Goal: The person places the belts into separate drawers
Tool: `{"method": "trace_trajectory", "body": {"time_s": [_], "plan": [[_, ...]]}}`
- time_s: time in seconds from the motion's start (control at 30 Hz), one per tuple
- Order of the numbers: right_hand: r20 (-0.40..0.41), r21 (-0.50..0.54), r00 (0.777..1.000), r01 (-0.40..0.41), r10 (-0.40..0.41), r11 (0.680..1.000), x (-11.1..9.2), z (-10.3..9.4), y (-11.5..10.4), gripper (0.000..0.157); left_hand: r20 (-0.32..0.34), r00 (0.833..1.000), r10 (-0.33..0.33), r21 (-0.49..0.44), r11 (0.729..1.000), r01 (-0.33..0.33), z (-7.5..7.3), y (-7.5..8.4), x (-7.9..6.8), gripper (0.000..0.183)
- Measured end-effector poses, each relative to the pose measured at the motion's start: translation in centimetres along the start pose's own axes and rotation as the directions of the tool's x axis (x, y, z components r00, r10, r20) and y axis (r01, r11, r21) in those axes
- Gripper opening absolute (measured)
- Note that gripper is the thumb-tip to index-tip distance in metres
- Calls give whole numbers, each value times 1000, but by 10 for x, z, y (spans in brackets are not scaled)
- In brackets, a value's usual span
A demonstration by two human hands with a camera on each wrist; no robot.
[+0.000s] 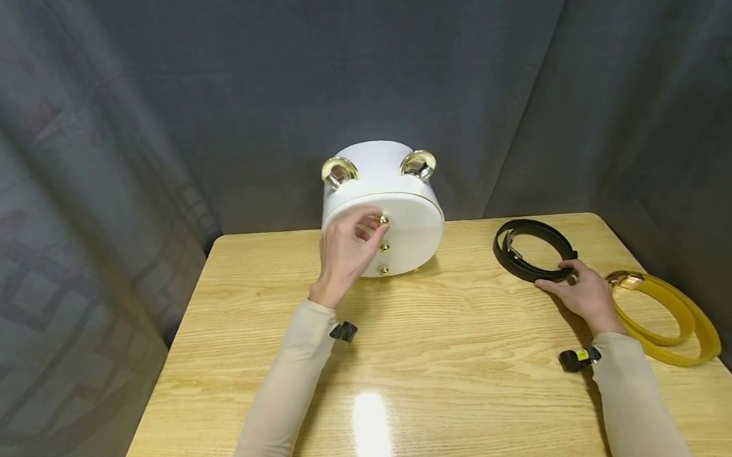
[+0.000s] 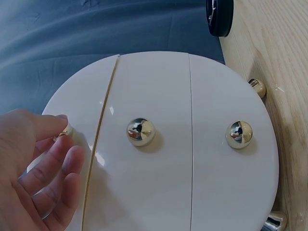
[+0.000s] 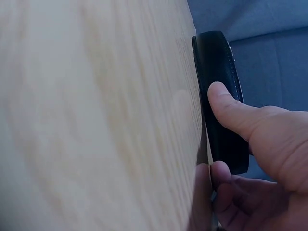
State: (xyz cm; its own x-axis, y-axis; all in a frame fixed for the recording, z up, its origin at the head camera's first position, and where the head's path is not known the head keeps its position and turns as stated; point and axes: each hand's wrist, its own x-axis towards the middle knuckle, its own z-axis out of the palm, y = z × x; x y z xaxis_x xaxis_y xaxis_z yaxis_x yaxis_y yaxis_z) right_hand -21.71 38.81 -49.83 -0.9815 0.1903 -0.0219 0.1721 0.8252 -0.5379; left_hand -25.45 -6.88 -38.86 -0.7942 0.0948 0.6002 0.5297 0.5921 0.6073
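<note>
A rounded white drawer box [image 1: 414, 236] with gold ear-like rings stands at the back middle of the table. Three gold knobs run down its front, one per drawer; the middle knob [image 2: 140, 132] and bottom knob [image 2: 239, 134] show in the left wrist view. My left hand [image 1: 345, 251] pinches the top knob [image 1: 382, 219] between thumb and fingers. Along the edge of the top drawer [image 2: 79, 96] runs a gold-brown line. Toward the right, my right hand [image 1: 584, 295] grips the near side of a coiled black belt [image 1: 522, 271], its thumb [image 3: 224, 98] against the outer face.
A coiled yellow belt [image 1: 698, 325] with a gold buckle lies by the right edge, beside my right wrist. The wooden table [image 1: 452, 364] ends at a grey curtain [image 1: 341, 60] behind and on both sides.
</note>
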Motion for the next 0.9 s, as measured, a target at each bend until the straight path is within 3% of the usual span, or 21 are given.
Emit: {"method": "trace_trajectory", "body": {"time_s": [0.27, 0.57, 0.9], "plan": [[-114, 24, 993, 29, -26, 999, -2, 5, 2, 71, -8, 1000, 8, 5, 1000, -8, 2, -1, 1, 23], [-147, 75, 988, -33, 43, 997, -4, 5, 2, 69, -14, 1000, 19, -4, 1000, -19, 3, 0, 1, 24], [-198, 136, 978, -46, 73, 990, -7, 3, -2, 63, 6, 1000, 6, -4, 1000, -6, 1, 0, 0, 23]]}}
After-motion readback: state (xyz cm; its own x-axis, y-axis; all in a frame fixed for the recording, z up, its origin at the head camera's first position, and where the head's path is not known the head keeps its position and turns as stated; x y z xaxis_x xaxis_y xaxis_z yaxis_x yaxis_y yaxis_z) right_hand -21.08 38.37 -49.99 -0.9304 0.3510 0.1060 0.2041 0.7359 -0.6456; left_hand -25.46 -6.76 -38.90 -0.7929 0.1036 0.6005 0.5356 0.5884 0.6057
